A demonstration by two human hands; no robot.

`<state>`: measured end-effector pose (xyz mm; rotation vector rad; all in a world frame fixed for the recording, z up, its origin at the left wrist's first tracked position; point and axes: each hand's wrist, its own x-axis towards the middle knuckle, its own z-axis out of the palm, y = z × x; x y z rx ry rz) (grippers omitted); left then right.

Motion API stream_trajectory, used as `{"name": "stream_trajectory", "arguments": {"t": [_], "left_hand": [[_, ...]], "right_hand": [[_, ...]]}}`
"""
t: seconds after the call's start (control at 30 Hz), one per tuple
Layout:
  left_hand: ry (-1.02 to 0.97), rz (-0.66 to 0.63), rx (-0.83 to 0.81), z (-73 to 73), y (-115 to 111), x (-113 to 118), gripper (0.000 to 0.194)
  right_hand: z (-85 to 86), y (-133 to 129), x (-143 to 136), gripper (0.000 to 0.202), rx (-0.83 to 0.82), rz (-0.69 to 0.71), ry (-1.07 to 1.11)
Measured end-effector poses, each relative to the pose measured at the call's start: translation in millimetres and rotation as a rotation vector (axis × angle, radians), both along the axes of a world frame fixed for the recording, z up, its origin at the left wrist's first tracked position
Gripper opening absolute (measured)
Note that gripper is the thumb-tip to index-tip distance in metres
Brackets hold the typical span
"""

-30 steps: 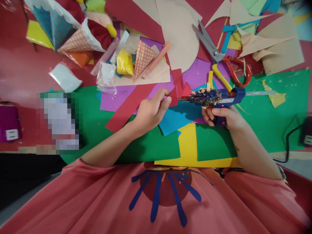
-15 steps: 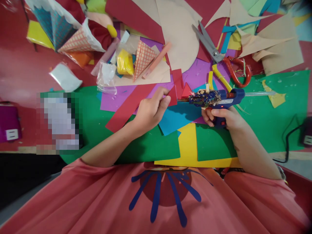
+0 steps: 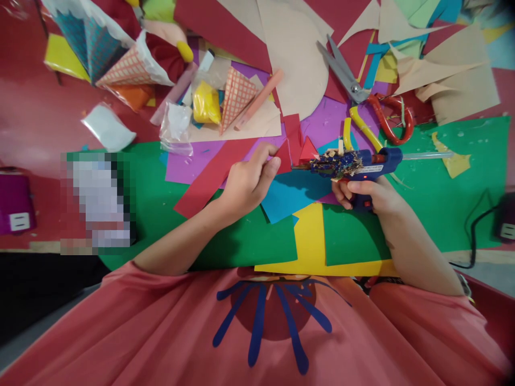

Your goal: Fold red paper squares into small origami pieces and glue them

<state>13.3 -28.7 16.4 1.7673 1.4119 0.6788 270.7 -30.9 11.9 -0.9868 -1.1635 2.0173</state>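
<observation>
Between the thumb and fingers of my left hand (image 3: 254, 176) is pinched a small red foam piece (image 3: 285, 154). My right hand (image 3: 368, 193) is wrapped round the handle of a blue glue gun (image 3: 350, 163), whose body is crusted with dried bits. Its nozzle points left and meets the right edge of the red piece. A clear glue stick (image 3: 426, 156) juts from the gun's back. Just above the nozzle lies a red triangle (image 3: 308, 148), beside a red strip (image 3: 293, 134). A longer red strip (image 3: 213, 177) lies under my left hand.
Scissors (image 3: 354, 88) with red and yellow handles lie open above the glue gun. Checkered cones (image 3: 134, 61) and bagged yellow clay (image 3: 206, 103) are at upper left. A blurred-out object (image 3: 102, 201) lies left, a black cable (image 3: 473, 236) right. Green sheet (image 3: 446, 214) covers the table's front.
The glue gun has shifted slightly left, its nozzle now at the red piece's edge. My left hand keeps almost the same place and grip.
</observation>
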Motion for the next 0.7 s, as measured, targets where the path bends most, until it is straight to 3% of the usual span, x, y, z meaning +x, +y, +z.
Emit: {"name": "stream_trajectory", "arguments": {"t": [0.7], "left_hand": [[-0.021, 0.032, -0.043, 0.5, 0.1, 0.1, 0.03]], "right_hand": [[1.1, 1.1, -0.7, 0.035, -0.012, 0.021, -0.02]]}}
